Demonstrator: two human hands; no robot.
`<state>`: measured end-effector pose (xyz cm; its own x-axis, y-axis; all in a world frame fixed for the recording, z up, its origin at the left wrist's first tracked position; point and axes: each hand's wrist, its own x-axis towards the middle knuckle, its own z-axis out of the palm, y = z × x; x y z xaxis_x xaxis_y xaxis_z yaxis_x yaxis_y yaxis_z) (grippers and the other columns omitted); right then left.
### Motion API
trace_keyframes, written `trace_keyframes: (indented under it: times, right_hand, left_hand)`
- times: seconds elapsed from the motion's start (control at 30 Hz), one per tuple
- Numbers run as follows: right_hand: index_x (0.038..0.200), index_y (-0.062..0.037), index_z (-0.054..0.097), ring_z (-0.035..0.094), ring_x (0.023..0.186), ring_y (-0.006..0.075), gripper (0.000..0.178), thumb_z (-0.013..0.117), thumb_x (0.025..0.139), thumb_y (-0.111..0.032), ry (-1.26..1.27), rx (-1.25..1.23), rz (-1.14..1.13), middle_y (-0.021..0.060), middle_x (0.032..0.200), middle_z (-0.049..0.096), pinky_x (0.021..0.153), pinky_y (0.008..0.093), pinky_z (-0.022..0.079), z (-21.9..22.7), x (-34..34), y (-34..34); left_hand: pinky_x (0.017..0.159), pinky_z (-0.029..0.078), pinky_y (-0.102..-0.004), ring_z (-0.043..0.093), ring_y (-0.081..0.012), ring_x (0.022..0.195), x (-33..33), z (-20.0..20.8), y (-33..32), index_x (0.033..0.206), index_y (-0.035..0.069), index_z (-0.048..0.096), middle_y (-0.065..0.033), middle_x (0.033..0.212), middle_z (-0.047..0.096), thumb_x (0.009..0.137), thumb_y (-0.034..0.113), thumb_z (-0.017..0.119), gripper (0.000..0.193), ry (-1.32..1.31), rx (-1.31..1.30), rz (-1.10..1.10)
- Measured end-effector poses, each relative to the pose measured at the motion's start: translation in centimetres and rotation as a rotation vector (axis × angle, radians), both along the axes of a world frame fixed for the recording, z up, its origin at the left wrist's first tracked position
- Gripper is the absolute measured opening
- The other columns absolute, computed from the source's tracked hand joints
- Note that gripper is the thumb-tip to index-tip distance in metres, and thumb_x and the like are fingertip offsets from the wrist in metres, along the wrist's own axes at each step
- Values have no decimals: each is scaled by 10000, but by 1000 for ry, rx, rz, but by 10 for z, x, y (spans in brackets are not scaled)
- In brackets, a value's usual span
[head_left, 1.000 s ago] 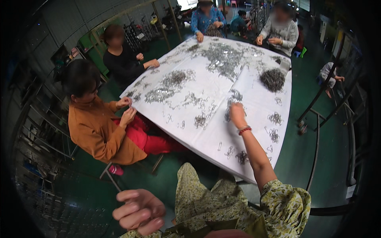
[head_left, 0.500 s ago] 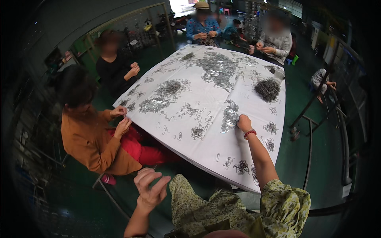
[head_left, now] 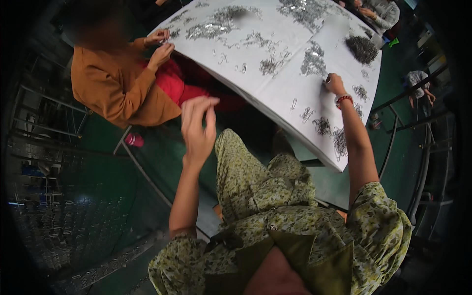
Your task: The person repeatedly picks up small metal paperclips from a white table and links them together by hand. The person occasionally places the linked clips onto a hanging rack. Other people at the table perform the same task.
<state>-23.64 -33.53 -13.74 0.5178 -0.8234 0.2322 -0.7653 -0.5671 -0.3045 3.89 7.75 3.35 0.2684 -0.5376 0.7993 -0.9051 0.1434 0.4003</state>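
Note:
My left hand is raised off the table in front of my left knee. Its fingers are loosely bent and apart, and I see nothing between them. Over the white tabletop, my right hand is closed with its fingertips pressed together. Whatever is in those fingertips is too small to make out. Just beyond that hand lies a pile of shiny small silvery pieces. Nearer the table's corner are small heaps of dark bent wire hooks, and one narrow wire piece lies alone.
A co-worker in a brown top sits at the left table edge, hands together. A large dark wire heap stands far right. More scattered hooks and silvery pieces cover the far side. Metal rails run beside me.
The view has tipped downward, so the table sits higher in it. My left hand has risen and its fingers have straightened somewhat. My right hand has drawn slightly back from the silvery pile.

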Motion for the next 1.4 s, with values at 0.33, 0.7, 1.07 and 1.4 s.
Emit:
trace_keyframes:
  times: [0.33,0.7,1.07,1.4]
  right_hand:
    - [684,9,599,592,801,325,89,524,703,54,227,-270,17,183,776,596,663,380,519,17,-9,60]
    - [733,65,570,528,883,369,108,473,687,52,-83,40,-44,253,879,559,772,411,477,26,-18,83]
    - [843,46,606,557,750,315,122,549,741,9,-183,81,-108,182,796,557,676,359,482,45,-19,102]
    - [989,47,615,627,673,147,168,602,833,-14,-1236,1034,-103,84,816,626,630,236,520,76,25,191]
  left_hand:
    - [650,472,-363,602,-297,720,3,-102,-159,831,12,667,-149,767,627,791,140,625,141,212,469,-197]
    - [687,476,-439,558,-321,836,-17,-157,-253,820,15,582,-150,838,572,783,77,575,72,-183,692,-29]
    - [673,477,-410,554,-310,812,-9,-113,-255,938,10,515,-152,872,541,867,84,515,104,-52,511,-112]
    - [602,513,-251,577,-112,747,-52,-114,-187,945,-55,589,-80,857,608,855,39,583,130,1228,493,-511]
